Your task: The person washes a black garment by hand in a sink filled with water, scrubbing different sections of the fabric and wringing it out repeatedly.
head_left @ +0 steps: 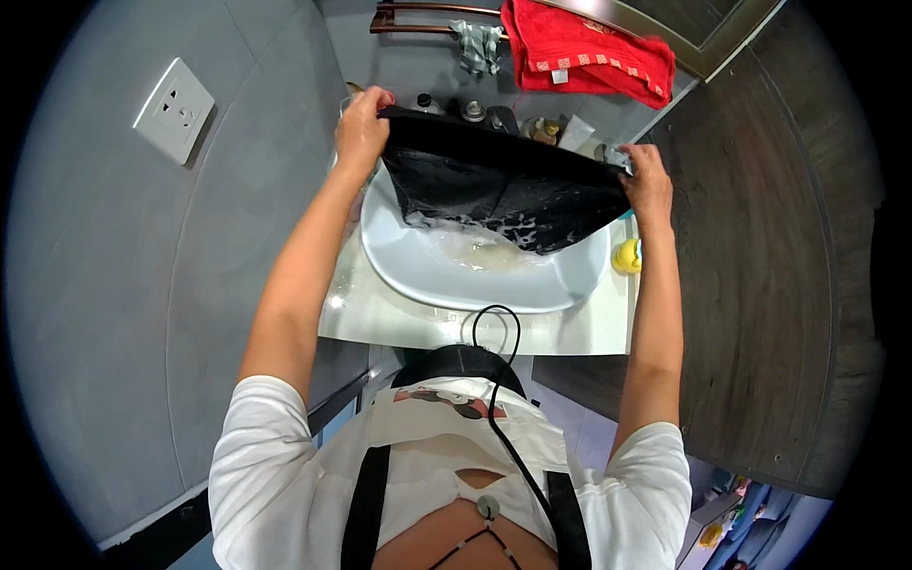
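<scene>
A wide black fabric piece (pixel 494 180), wet and shiny with streaks of foam, hangs stretched between my hands; its exact kind I cannot make out. My left hand (pixel 362 133) is closed on its upper left corner, and my right hand (pixel 649 190) grips the upper right corner. The lower edge dips toward soapy water (pixel 480 252) in a white washbasin (pixel 408 271). Suds lie along the fabric's lower part. It covers the far side of the basin, so the tap there does not show clearly.
Behind the basin stand several bottles (pixel 472 111) and a white tube (pixel 576 133). A red towel (pixel 589 52) and a small checked cloth (pixel 477 47) hang from a wall rail. A yellow toy duck (pixel 626 256) sits right of the basin. A dark wooden panel (pixel 750 256) rises at right.
</scene>
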Tool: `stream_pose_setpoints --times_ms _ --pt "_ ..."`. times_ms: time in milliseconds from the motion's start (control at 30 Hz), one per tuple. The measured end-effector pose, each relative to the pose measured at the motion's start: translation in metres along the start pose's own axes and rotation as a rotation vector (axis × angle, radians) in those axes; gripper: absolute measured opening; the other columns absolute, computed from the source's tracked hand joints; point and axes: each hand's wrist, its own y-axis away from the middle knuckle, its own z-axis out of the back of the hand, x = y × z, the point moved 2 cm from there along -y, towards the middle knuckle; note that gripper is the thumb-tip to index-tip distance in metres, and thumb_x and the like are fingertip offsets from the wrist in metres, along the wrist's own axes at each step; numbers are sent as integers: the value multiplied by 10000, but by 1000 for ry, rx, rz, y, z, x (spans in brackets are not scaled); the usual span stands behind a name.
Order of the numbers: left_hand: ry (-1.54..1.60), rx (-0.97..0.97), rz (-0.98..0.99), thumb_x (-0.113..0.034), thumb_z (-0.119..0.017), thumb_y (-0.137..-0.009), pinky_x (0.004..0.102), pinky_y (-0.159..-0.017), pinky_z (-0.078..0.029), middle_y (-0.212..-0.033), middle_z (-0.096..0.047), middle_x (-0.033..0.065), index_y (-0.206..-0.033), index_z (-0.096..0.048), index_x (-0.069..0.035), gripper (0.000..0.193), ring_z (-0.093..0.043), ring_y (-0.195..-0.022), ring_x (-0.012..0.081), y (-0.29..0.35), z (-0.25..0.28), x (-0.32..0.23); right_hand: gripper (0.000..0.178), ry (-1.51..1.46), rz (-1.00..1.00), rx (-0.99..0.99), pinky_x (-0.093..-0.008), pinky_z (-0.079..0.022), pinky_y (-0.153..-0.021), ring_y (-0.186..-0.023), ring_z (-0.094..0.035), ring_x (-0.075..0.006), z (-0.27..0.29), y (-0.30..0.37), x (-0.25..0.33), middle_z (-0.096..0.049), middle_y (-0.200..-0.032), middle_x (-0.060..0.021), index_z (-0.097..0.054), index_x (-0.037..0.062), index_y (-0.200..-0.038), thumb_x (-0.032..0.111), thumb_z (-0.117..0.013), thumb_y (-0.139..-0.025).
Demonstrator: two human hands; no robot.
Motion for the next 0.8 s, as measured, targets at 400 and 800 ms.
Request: stream_pose_setpoints --times_ms 400,800 --pt "-261 582 -311 -56 -584 -651 415 -562 -456 -829 -520 109 -917 -529 -113 278 -575 -691 306 88 -46 38 330 -222 -102 471 -344 -464 -648 -724 -590 -263 -71 62 -6 -603 -841 -101 -600 88 -888 189 -737 -605" --pt "-115 1320 -476 -219 -677 -647 379 -642 -467 -898 -542 87 -1103 -517 -175 486 -575 -761 274 150 -35 10 425 -627 -185 1393 -270 -438 -689 -725 -549 -130 -128 134 -28 -626 -813 -28 -614 75 -1004 373 -669 -706"
